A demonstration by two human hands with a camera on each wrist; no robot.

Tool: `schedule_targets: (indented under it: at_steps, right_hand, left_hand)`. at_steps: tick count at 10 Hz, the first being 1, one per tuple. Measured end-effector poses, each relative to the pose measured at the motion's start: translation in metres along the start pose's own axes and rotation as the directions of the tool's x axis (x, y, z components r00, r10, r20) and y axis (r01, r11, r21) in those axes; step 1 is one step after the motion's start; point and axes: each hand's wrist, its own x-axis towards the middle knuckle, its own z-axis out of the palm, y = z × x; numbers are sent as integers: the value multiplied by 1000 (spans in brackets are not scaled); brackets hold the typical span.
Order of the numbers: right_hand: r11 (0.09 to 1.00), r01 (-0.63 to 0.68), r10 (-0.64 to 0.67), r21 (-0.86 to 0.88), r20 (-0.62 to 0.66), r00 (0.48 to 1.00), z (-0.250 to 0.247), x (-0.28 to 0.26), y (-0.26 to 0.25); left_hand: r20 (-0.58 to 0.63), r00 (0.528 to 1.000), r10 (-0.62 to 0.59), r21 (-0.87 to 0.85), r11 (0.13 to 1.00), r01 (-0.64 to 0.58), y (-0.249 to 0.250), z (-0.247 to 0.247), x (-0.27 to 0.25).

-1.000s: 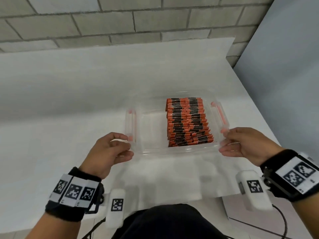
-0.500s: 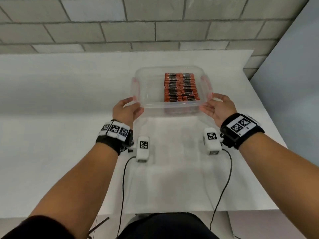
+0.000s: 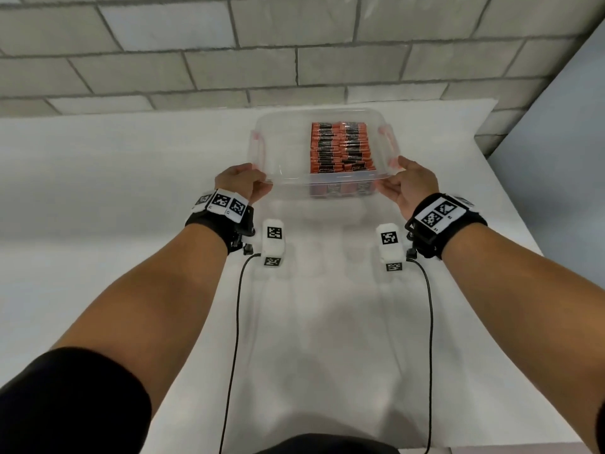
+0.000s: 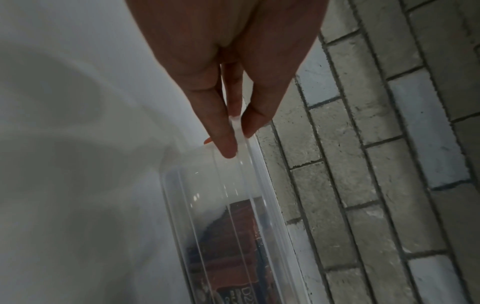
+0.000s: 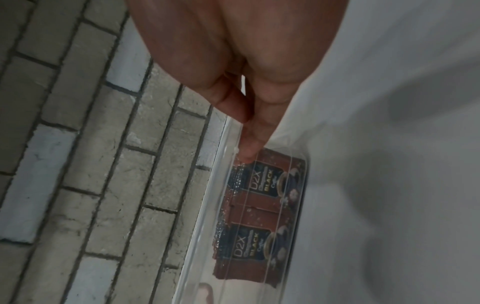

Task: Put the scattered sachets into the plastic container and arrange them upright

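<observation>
A clear plastic container (image 3: 284, 149) with orange side clips sits far out on the white table. Orange-and-black coffee sachets (image 3: 340, 147) stand upright in rows filling its right half; the left half is bare. My left hand (image 3: 244, 183) pinches the container's near-left rim (image 4: 237, 131) between thumb and fingers. My right hand (image 3: 404, 181) grips the near-right corner rim (image 5: 233, 139), thumb on top. Through the near wall (image 5: 259, 205) the wrist views show the sachets' printed fronts (image 5: 262, 179).
A grey brick wall (image 3: 294, 50) runs just behind the table's far edge. A grey panel (image 3: 563, 142) stands to the right, past the table's right edge (image 3: 510, 204). No loose sachets show on the table (image 3: 98, 191).
Both arms have stretched forward and the container has slid away from me toward the wall. Both hands stay on its near corners.
</observation>
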Motion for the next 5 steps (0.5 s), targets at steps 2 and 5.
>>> schedule_targets:
  at_steps: [2, 5]
  right_hand:
    - [1000, 14, -14, 3, -5, 1000, 1, 0, 1]
    - [832, 34, -88, -554, -71, 994, -4, -7, -18]
  left_hand:
    - [10, 1000, -5, 4, 1000, 5, -3, 1, 0]
    - [-80, 997, 3, 280, 960, 20, 20, 5, -6]
